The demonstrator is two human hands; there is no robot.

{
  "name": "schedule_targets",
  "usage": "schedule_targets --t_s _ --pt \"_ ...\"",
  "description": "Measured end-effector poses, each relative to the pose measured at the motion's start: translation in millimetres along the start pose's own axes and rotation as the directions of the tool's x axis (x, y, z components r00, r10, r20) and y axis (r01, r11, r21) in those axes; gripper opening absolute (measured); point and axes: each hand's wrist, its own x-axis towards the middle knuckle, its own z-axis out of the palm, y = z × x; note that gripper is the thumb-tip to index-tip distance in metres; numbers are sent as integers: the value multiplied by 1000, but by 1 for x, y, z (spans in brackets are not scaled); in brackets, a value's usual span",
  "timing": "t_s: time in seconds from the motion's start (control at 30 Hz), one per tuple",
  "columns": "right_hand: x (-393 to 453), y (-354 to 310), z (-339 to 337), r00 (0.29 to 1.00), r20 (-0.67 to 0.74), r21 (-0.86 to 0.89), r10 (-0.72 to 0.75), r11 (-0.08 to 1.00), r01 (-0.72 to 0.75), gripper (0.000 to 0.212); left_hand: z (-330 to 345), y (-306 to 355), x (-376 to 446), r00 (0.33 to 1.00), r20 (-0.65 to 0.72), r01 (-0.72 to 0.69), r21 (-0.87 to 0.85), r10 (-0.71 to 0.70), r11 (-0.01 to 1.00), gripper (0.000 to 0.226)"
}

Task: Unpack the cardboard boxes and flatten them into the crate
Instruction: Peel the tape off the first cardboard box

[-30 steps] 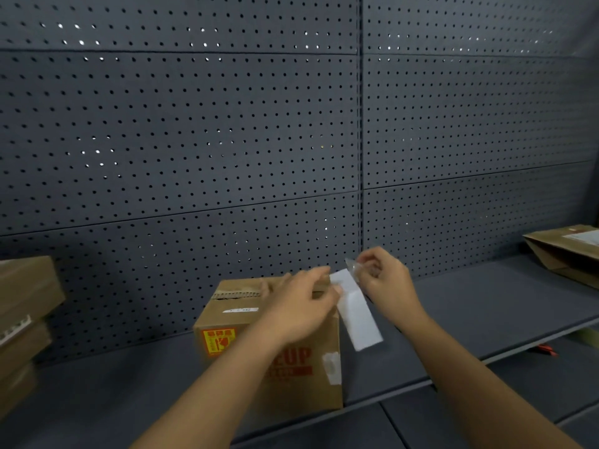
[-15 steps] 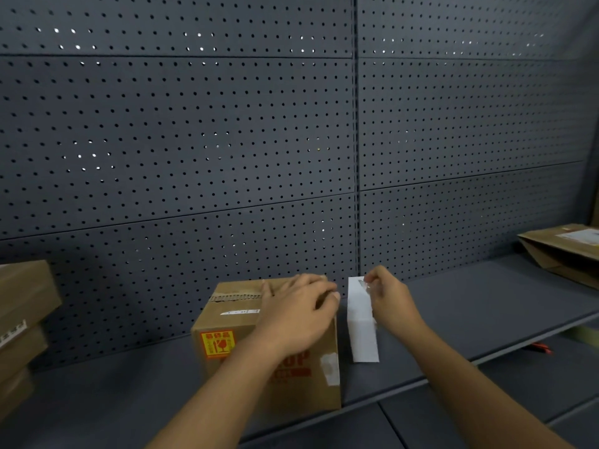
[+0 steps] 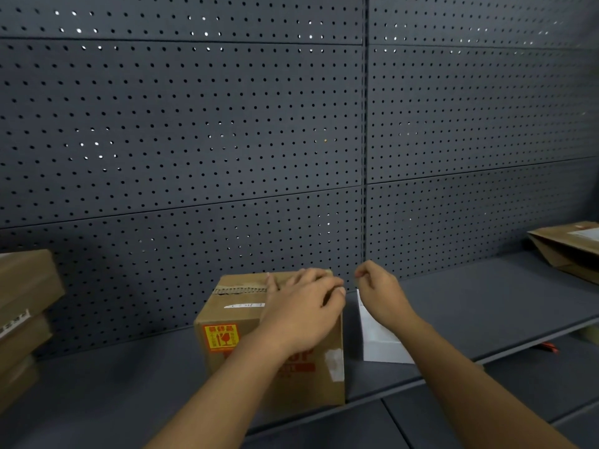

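Note:
A closed brown cardboard box (image 3: 240, 322) with an orange fragile sticker stands on the dark grey shelf (image 3: 486, 299). My left hand (image 3: 301, 312) rests on the box's top right corner, fingers curled over the edge. Just right of the box, my right hand (image 3: 379, 293) has its thumb and forefinger pinched together at the top corner of a white label (image 3: 379, 343). The label's lower edge lies on the shelf, and my right wrist hides part of it. A strip of torn tape runs along the box's top edge.
A stack of brown cartons (image 3: 22, 319) sits at the left edge of the shelf. A flattened, open carton (image 3: 567, 251) lies at the far right. A dark pegboard wall (image 3: 227, 140) stands close behind. A lower shelf with a small red item (image 3: 547, 346) shows below right.
My right hand has pulled the white label off the box and brought it down to the shelf on the right. My left hand stayed on the box top.

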Motion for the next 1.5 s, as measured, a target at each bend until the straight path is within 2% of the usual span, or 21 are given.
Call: schedule_targets --t_s 0.1,0.17,0.27,0.3,0.37,0.43,0.53,0.6,0.63,0.7,0.77,0.8,0.87,0.9,0.97,1.03,1.17,1.3,1.37,1.43,1.5 --pt "-8 -10 -6 993 -90 335 72 941 -38 7 0 -2 4 999 -7 41 -62 -41 997 50" --pt "-13 -22 -15 988 -123 590 96 807 -5 18 -1 -5 8 995 -8 97 -304 -104 948 51" --pt "-20 -49 -25 998 -65 802 18 596 41 39 -9 -8 9 979 -55 93 -739 -198 667 46" --pt "-22 -59 -26 999 -47 834 -17 550 49 36 -14 -7 8 974 -67 77 -804 -218 590 42" --pt "-23 -76 -25 995 -28 864 -92 499 70 23 -18 -9 6 964 -118 26 -852 -240 522 31" --pt "-24 -86 -21 990 -14 853 -140 515 85 11 -17 -12 4 950 -173 -18 -862 -261 507 19" --pt "-25 -93 -19 984 -35 798 -177 587 134 9 -15 -18 1 918 -225 -46 -877 -326 478 6" --pt "-24 -94 -21 981 -49 746 -186 646 160 14 -16 -20 0 898 -249 -63 -889 -363 454 8" --pt "-24 -92 -21 982 -20 756 -188 640 138 17 -17 -19 -1 897 -245 -61 -893 -369 445 8" --pt "-25 -90 -21 969 118 819 -218 573 29 24 -15 -15 -3 895 -240 -55 -895 -375 442 10" --pt "-28 -89 -22 930 234 871 -284 485 -71 35 -13 -14 -2 878 -265 -45 -875 -400 482 14" --pt "-30 -87 -24 903 265 898 -338 427 -103 45 -14 -15 0 857 -276 -45 -882 -436 469 15" --pt "-32 -85 -31 880 269 930 -391 343 -132 59 -20 -22 4 804 -274 -79 -929 -528 362 13" --pt "-32 -86 -33 905 239 922 -351 374 -98 53 -22 -25 6 796 -268 -89 -939 -543 332 12" --pt "-30 -90 -32 965 134 825 -227 565 18 34 -23 -25 6 824 -258 -64 -927 -504 371 9" --pt "-28 -96 -27 973 85 741 -217 666 83 21 -20 -23 5 861 -256 -59 -909 -440 413 7" --pt "-26 -109 -24 970 53 708 -237 694 131 8 -21 -25 3 896 -233 -51 -900 -379 432 18" --pt "-25 -114 -15 967 79 647 -242 750 134 16 -16 -24 4 875 -261 -24 -864 -408 502 19" --pt "-24 -115 -12 973 93 668 -211 738 96 22 -14 -24 4 867 -281 -45 -867 -411 497 18" --pt "-23 -116 -11 978 99 710 -185 702 61 22 -14 -27 3 888 -271 -63 -872 -373 485 17" --pt "-21 -115 -11 981 101 738 -165 674 37 19 -16 -30 1 908 -271 -74 -854 -319 515 15"
